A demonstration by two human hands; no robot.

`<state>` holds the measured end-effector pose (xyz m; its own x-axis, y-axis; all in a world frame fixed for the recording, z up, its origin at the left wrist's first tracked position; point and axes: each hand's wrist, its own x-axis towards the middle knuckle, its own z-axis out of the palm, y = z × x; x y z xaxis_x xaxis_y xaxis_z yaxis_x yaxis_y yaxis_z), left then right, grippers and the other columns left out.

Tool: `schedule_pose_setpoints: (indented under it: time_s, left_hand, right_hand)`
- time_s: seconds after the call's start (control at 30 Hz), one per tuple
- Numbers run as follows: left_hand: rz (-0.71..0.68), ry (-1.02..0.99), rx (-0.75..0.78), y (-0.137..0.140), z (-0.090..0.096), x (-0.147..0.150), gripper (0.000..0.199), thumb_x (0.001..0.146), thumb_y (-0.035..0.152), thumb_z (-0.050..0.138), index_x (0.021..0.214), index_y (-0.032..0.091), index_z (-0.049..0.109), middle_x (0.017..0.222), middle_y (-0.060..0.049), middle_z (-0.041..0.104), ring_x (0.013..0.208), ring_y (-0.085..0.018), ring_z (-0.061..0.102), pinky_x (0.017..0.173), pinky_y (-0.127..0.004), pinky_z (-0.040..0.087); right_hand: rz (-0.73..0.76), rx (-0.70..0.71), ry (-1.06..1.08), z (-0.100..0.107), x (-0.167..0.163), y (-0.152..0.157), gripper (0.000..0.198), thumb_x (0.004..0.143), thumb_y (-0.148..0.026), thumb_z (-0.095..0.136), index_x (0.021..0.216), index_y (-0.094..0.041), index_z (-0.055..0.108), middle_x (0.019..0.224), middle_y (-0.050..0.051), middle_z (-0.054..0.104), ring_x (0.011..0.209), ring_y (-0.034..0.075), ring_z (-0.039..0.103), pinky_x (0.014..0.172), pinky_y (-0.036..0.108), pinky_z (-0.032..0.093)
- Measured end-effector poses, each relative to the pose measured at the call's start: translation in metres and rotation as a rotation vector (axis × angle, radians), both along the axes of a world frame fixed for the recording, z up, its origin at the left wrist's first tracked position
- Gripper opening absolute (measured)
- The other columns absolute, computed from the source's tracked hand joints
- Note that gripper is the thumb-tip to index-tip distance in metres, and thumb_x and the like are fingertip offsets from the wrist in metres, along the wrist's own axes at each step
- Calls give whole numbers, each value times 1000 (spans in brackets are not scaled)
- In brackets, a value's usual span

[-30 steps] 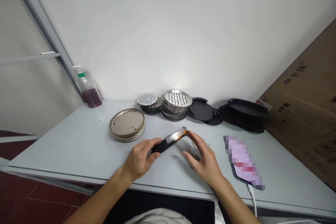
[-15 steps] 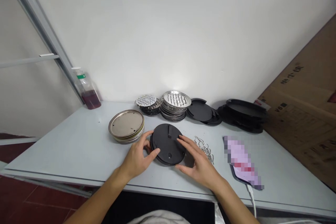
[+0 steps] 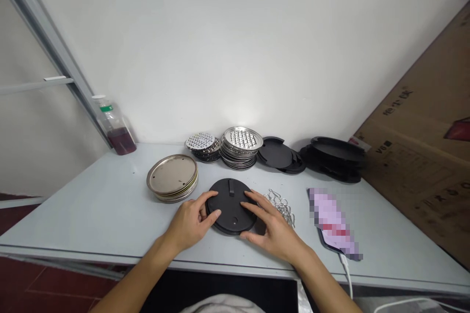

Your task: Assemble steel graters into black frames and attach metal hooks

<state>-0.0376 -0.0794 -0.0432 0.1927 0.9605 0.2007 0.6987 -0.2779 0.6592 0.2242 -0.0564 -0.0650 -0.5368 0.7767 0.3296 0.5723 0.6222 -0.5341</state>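
The left hand is gripping a round black disc by one side, while the right hand is holding the opposite side, fingers spread. The disc is lying level in front of the taller grater-plate stack; bent wire hooks are lying to that stack's front right.

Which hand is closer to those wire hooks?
Right. The right hand is just beside the wire hooks; the left hand is farther off, at the left edge of the black disc.
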Motion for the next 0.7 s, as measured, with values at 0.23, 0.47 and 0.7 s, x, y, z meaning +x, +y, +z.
schedule_pose_setpoints:
  time_s: [0.23, 0.47, 0.7]
  left_hand:
    - [12, 50, 10, 1, -2, 1, 36, 92, 42, 51, 120, 22, 63, 55, 5, 54, 52, -13, 52, 58, -24, 43]
    - [62, 102, 113, 1, -6, -1, 29, 91, 43, 54, 107, 23, 69, 54, 4, 55, 56, -15, 53, 60, -26, 43]
    - [-6, 130, 388, 16, 7, 15, 19, 93, 27, 53, 92, 20, 71, 64, 0, 61, 62, -16, 54, 74, -33, 45]
  right_hand:
    - [22, 13, -5, -2, 0, -1, 62, 79, -46, 72, 135, -27, 55, 150, 11, 41, 142, 34, 33, 111, 56, 37]
    - [-115, 45, 69, 4, 3, 4, 45, 86, -46, 63, 126, -25, 62, 141, 11, 52, 128, 31, 51, 105, 48, 46]
    - [-523, 21, -29, 30, 25, 39, 25, 90, -26, 51, 102, -18, 72, 96, 10, 73, 81, 24, 67, 77, 37, 52]
